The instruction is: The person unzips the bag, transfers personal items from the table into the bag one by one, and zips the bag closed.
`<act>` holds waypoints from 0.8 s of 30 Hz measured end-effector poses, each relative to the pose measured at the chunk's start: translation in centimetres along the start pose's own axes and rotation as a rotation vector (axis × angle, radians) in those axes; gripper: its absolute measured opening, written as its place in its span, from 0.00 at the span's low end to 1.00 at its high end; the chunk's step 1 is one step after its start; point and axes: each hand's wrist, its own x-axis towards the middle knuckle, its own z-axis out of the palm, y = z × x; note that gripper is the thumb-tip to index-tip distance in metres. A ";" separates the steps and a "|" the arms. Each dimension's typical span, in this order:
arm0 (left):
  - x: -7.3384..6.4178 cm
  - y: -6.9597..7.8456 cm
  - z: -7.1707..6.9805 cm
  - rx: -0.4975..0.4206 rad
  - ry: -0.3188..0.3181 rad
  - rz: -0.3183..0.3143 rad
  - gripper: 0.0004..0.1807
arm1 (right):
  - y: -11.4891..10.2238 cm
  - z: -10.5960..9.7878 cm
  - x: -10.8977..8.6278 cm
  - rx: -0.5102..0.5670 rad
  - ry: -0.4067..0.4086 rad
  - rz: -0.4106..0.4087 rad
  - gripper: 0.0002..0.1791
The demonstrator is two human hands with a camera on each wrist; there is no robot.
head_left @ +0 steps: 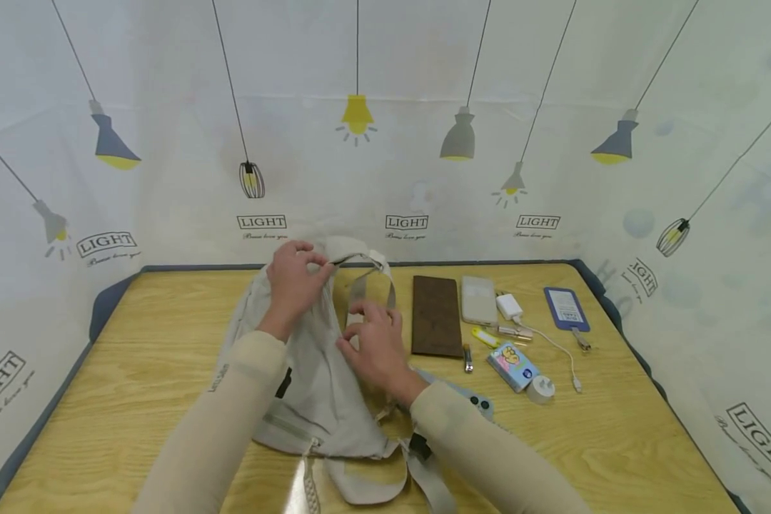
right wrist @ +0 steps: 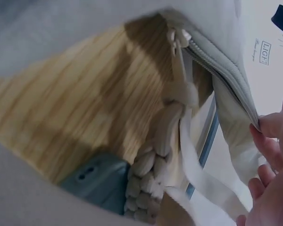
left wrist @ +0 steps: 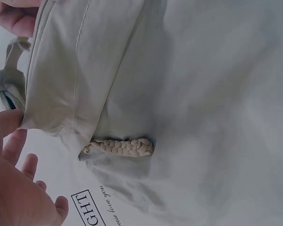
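A pale grey backpack [head_left: 315, 385] lies on the table in front of me, its zipper [right wrist: 226, 77] partly undone. My left hand [head_left: 295, 282] pinches the bag's upper edge between thumb and fingers, as the left wrist view shows close up. Lower on the right side of the bag, my right hand [head_left: 379, 350] pinches the zippered edge of the opening, its other fingers loosely bent. A braided zipper pull [right wrist: 151, 174] hangs beside the opening. On the bag's other side dangles a second braided pull [left wrist: 125, 147]. Straps [head_left: 366, 489] trail toward me.
A light blue phone [head_left: 452, 387] lies partly under my right forearm. Right of the bag are a brown wallet [head_left: 437, 314], white power bank [head_left: 478, 300], charger [head_left: 509, 307] with cable, nail clipper [head_left: 467, 358], tissue pack [head_left: 514, 365], round plug [head_left: 541, 389] and blue badge holder [head_left: 567, 308].
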 end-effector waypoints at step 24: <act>-4.6 -0.4 1.6 0.209 -0.432 -0.024 0.22 | 0.9 -0.4 -1.0 0.205 0.015 0.235 0.12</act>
